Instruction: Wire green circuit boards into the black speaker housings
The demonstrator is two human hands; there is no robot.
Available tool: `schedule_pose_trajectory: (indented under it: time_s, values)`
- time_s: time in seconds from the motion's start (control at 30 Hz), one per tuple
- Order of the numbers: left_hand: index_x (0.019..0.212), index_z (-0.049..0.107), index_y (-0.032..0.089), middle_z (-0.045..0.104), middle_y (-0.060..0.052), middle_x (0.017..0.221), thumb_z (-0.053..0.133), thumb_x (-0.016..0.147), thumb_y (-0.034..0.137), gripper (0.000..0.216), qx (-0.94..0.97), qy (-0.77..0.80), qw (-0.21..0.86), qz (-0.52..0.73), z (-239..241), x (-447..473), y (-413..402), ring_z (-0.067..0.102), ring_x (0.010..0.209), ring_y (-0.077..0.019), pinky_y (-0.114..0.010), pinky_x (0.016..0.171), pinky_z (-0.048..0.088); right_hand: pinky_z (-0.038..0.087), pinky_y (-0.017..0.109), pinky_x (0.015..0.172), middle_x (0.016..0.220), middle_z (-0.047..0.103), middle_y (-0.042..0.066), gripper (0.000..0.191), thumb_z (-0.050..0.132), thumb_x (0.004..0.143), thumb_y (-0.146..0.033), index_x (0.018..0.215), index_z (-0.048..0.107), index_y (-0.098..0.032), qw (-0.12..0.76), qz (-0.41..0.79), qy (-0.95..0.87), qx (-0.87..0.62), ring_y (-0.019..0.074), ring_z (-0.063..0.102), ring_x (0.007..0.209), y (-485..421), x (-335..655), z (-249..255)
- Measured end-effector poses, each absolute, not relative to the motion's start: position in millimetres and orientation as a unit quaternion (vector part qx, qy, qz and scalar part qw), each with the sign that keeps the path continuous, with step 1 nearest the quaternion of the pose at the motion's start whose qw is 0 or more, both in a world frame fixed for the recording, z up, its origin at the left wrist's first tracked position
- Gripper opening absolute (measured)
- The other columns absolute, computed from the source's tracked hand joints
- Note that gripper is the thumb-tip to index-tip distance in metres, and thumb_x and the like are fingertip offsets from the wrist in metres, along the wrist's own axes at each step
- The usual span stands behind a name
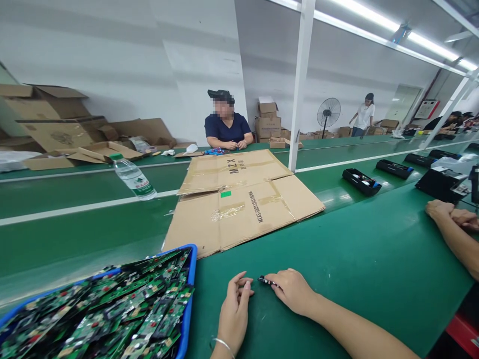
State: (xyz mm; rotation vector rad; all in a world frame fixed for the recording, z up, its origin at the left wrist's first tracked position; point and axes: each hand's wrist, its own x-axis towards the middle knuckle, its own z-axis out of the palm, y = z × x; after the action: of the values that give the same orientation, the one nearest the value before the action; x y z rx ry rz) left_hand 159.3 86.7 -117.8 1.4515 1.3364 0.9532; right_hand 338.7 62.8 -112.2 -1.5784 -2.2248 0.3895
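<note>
My right hand (294,291) pinches a small dark circuit board (266,281) with pale parts on it, just above the green bench. Close by on the left is my left hand (235,311), a bracelet on its wrist. Its fingers are loosely curved and apart, facing the board, and nothing shows between them. A blue bin (192,271) beside my left hand is heaped with green circuit boards (127,304), some carrying red parts.
Flattened cardboard (243,209) lies across the bench ahead. A water bottle (132,177) leans at left. Black housings (361,182) line the belt at right, by a co-worker's hands (451,214). A white post (301,89) rises mid-line. Another person (228,129) sits opposite.
</note>
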Motion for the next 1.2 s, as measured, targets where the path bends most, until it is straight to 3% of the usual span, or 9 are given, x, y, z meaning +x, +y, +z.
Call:
schedule_pose_trajectory:
  time_s: [0.3, 0.43, 0.6, 0.73, 1.2]
  values:
    - [0.109, 0.042, 0.015, 0.06, -0.011, 0.095, 0.04, 0.082, 0.049, 0.044, 0.593, 0.524, 0.453, 0.411, -116.8, 164.0, 81.6, 0.062, 0.072, -0.0192, -0.037, 0.069, 0.049, 0.042, 0.031, 0.079, 0.1, 0.065, 0.004, 0.031, 0.039, 0.091, -0.019, 0.116, 0.057, -0.022, 0.2, 0.197, -0.799, -0.532, 0.0185, 0.06, 0.09, 58.6, 346.9, -106.6]
    - [0.109, 0.042, 0.016, 0.06, -0.009, 0.096, 0.039, 0.084, 0.045, 0.039, 0.592, 0.529, 0.451, 0.407, -115.9, 165.5, 78.5, 0.062, 0.072, -0.0171, -0.033, 0.067, 0.049, 0.044, 0.027, 0.084, 0.108, 0.064, 0.0, 0.029, 0.039, 0.09, -0.019, 0.11, 0.061, -0.023, 0.229, 0.245, -0.791, -0.512, 0.015, 0.059, 0.096, 59.7, 353.5, -107.1]
    - [0.111, 0.042, 0.016, 0.059, -0.008, 0.096, 0.039, 0.086, 0.041, 0.035, 0.593, 0.529, 0.453, 0.405, -116.4, 165.8, 76.7, 0.061, 0.073, -0.0153, -0.031, 0.067, 0.048, 0.045, 0.029, 0.086, 0.114, 0.061, 0.003, 0.033, 0.034, 0.092, -0.023, 0.116, 0.057, -0.021, 0.253, 0.259, -0.766, -0.531, 0.0166, 0.058, 0.101, 59.6, 354.6, -110.2]
    - [0.111, 0.042, 0.017, 0.059, -0.008, 0.097, 0.039, 0.086, 0.04, 0.035, 0.589, 0.527, 0.458, 0.406, -118.4, 165.8, 77.3, 0.061, 0.074, -0.0151, -0.03, 0.067, 0.048, 0.045, 0.034, 0.083, 0.106, 0.064, 0.003, 0.033, 0.036, 0.091, -0.023, 0.114, 0.059, -0.022, 0.234, 0.256, -0.78, -0.521, 0.0194, 0.06, 0.094, 59.2, 353.4, -110.1]
    - [0.099, 0.053, 0.017, 0.064, -0.008, 0.091, 0.041, 0.083, 0.047, 0.036, 0.602, 0.535, 0.448, 0.388, -114.4, 163.4, 79.4, 0.062, 0.075, -0.0192, -0.034, 0.07, 0.048, 0.041, 0.03, 0.082, 0.111, 0.062, 0.002, 0.033, 0.038, 0.089, -0.02, 0.116, 0.057, -0.024, 0.222, 0.24, -0.804, -0.496, 0.0169, 0.058, 0.096, 60.5, 352.4, -108.6]
